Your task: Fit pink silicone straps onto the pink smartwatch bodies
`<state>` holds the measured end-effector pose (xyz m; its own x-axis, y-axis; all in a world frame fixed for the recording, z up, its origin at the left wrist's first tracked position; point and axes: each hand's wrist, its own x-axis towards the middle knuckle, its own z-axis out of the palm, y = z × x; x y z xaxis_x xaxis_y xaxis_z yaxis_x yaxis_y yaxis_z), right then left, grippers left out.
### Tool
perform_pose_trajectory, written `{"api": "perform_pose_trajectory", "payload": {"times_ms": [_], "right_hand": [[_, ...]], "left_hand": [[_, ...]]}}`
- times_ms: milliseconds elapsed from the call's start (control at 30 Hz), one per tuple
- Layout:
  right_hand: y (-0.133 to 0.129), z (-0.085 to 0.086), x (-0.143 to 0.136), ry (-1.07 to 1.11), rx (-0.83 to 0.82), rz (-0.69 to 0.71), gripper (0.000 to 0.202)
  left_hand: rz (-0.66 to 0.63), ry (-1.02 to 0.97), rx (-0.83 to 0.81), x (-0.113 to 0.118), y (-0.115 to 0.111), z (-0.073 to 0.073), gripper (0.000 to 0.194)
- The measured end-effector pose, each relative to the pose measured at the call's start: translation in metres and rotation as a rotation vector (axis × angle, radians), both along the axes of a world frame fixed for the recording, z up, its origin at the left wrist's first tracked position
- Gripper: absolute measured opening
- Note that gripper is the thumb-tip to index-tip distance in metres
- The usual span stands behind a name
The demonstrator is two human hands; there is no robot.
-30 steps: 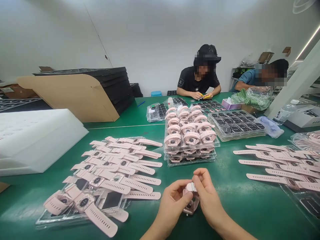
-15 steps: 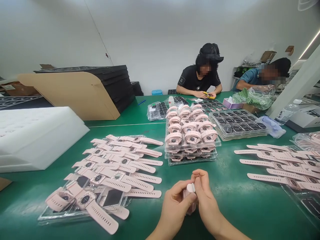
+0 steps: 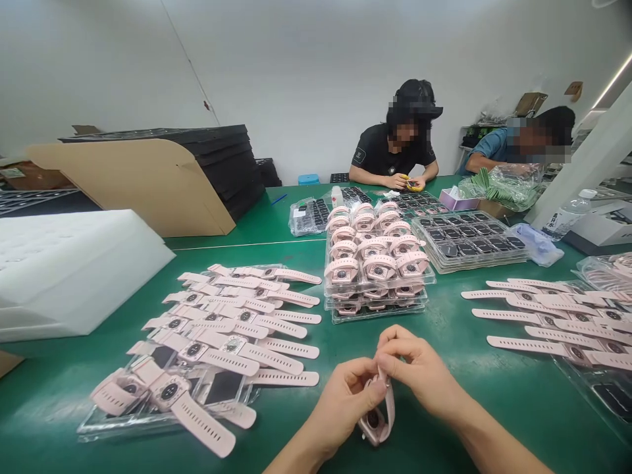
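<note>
Left hand (image 3: 351, 399) curls with its thumb pressed on the band of a pink smartwatch (image 3: 379, 433), and the right hand (image 3: 413, 361) pinches the band's upper end, though fingers hide the clasp area, so whether it is fastened cannot be told. Held over the green table (image 3: 296, 421), nearer than the stacked trays (image 3: 380, 313), the looped watch runs roughly upright, its partly covered case lowest, sensor side showing.

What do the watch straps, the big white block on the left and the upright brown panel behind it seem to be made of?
The watch straps look like matte pink silicone or soft rubber, as they bend smoothly. The white block is probably soft-sheened plastic foam, given its slightly translucent edge. The brown panel looks like plain matte cardboard, flat and thin-edged.
</note>
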<state>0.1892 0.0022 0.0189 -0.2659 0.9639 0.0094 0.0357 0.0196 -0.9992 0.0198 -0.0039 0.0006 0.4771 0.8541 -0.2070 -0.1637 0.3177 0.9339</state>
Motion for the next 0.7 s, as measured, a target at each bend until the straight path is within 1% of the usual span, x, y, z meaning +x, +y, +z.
{"api": "perform_pose_trajectory", "payload": {"times_ms": [67, 133, 233, 333, 433, 533, 633, 700], "right_hand": [[-0.001, -0.002, -0.002, 0.055, -0.011, -0.058, 0.037], [-0.002, -0.004, -0.006, 0.145, -0.079, -0.110, 0.037], [-0.002, -0.008, -0.008, 0.283, -0.172, -0.230, 0.040], [0.000, -0.010, -0.008, 0.365, -0.195, -0.323, 0.040], [0.001, -0.011, -0.007, 0.390, -0.199, -0.354, 0.040], [0.002, -0.011, -0.008, 0.373, -0.187, -0.388, 0.041], [0.002, -0.014, -0.009, 0.350, -0.200, -0.370, 0.040], [0.002, -0.016, -0.008, 0.308, -0.185, -0.350, 0.040]], "left_hand": [[-0.030, 0.017, -0.017, 0.001, 0.000, 0.002, 0.042], [-0.072, 0.045, -0.050, 0.002, -0.001, 0.002, 0.044], [-0.175, 0.053, -0.107, 0.004, -0.003, -0.003, 0.048], [-0.212, 0.027, -0.131, 0.006, -0.005, -0.008, 0.049], [-0.204, 0.007, -0.116, 0.006, -0.004, -0.009, 0.046], [-0.262, 0.002, -0.109, 0.005, -0.003, -0.008, 0.040], [-0.313, -0.009, -0.102, 0.006, -0.004, -0.005, 0.036], [-0.289, 0.018, -0.077, 0.007, -0.004, -0.005, 0.035]]}}
